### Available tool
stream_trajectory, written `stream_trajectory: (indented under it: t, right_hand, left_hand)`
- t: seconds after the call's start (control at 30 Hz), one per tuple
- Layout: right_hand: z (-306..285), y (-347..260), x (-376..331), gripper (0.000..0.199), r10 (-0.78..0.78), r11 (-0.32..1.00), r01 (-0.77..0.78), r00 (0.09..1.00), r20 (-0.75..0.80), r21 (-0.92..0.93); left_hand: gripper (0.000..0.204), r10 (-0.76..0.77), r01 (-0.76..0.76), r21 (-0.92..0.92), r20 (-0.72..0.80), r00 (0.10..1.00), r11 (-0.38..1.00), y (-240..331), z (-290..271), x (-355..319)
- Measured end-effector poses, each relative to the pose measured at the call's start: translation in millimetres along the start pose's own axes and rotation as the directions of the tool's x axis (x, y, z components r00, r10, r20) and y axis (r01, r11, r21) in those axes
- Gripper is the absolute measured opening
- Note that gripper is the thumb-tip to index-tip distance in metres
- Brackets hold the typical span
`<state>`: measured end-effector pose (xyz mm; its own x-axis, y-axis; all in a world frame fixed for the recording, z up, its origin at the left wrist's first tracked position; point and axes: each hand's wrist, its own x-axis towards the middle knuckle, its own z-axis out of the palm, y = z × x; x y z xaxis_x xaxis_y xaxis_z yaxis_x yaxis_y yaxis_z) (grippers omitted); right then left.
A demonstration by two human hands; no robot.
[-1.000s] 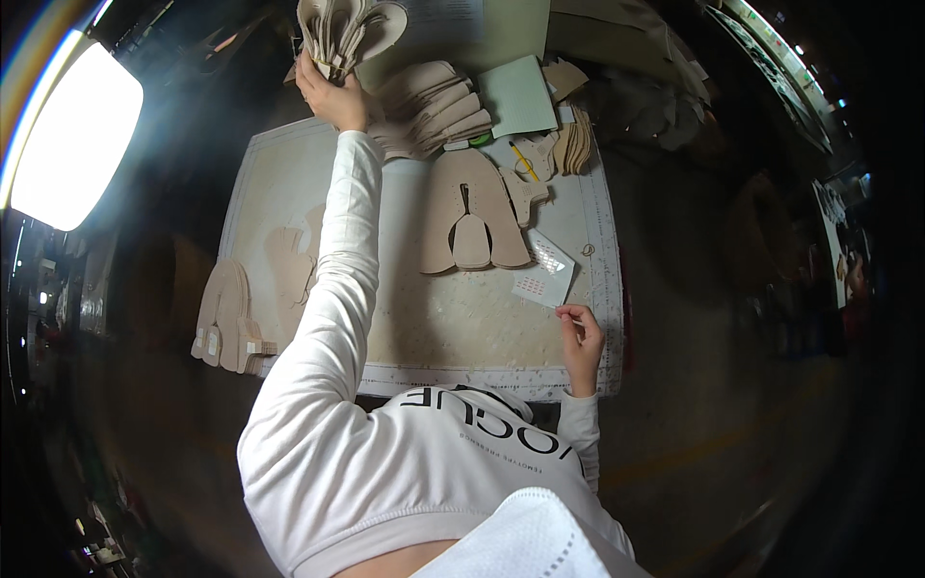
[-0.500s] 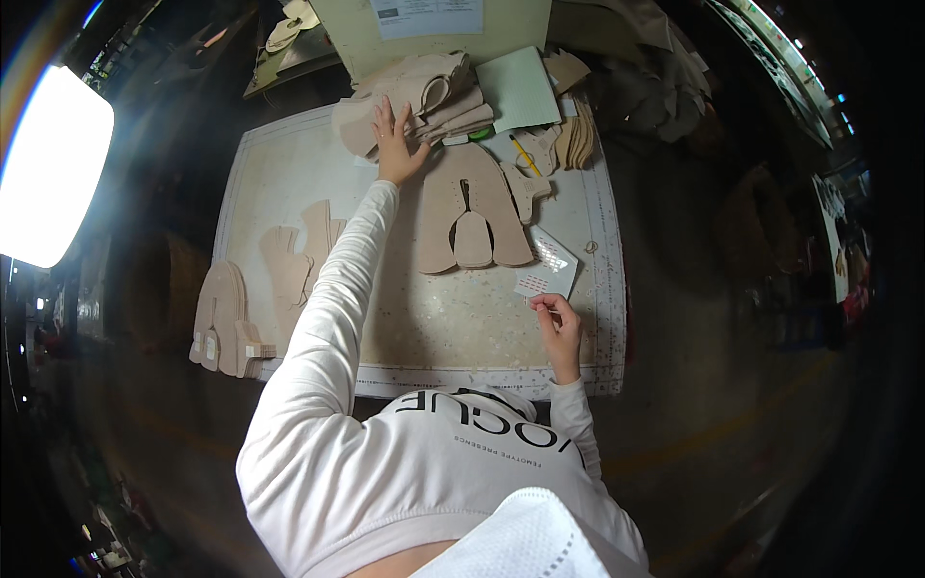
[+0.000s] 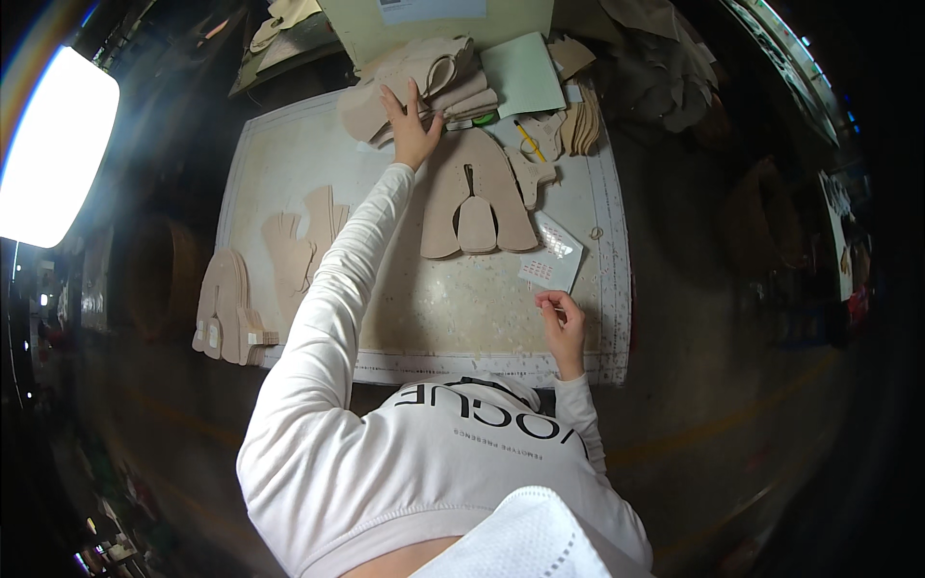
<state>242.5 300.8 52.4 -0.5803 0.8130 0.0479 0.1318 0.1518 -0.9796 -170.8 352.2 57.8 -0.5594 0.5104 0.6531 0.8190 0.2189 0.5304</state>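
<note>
My left hand [image 3: 414, 135] reaches to the back of the table, fingers spread, against a folded heap of beige cut material pieces [image 3: 385, 72]. Just in front of that hand lies a stack of beige arched pieces [image 3: 477, 226] with a slot down the middle. Close to the front right, my right hand [image 3: 566, 332] is closed in a pinch, with thumb and finger together. Whatever may be between those fingertips is too small to make out. Right beyond them lies a glossy white sheet [image 3: 559, 246] with rows of small reddish marks, perhaps stickers.
More beige stacks stand at the left, one arched [image 3: 224, 299] and one of narrower shapes [image 3: 289, 246]. A pale green pad [image 3: 523, 77], a yellow pen [image 3: 530, 142] and upright beige pieces [image 3: 580, 127] sit at the back right. A bright lamp [image 3: 63, 144] glows at far left.
My left hand has shifted slightly to the right along the heap. My right hand keeps its pinch beside the white sheet. The whole view has tilted a little.
</note>
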Motion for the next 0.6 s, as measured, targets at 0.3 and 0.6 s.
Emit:
stream_trajectory:
  t: [0.3,0.6]
  right_hand:
    - [17.6,-14.6,6.4,0.01,-0.067,0.998,0.067,0.993,0.096,0.008]
    - [21.3,-11.3,-8.6,0.01,-0.045,0.998,0.04,0.993,0.107,0.051]
  left_hand:
    - [0.091,0.037,-0.061,0.143,0.169,0.985,0.988,-8.8,0.5,7.5]
    - [0.036,-0.071,0.099,-0.116,0.222,0.972,0.988,-25.5,-110.1,-50.5]
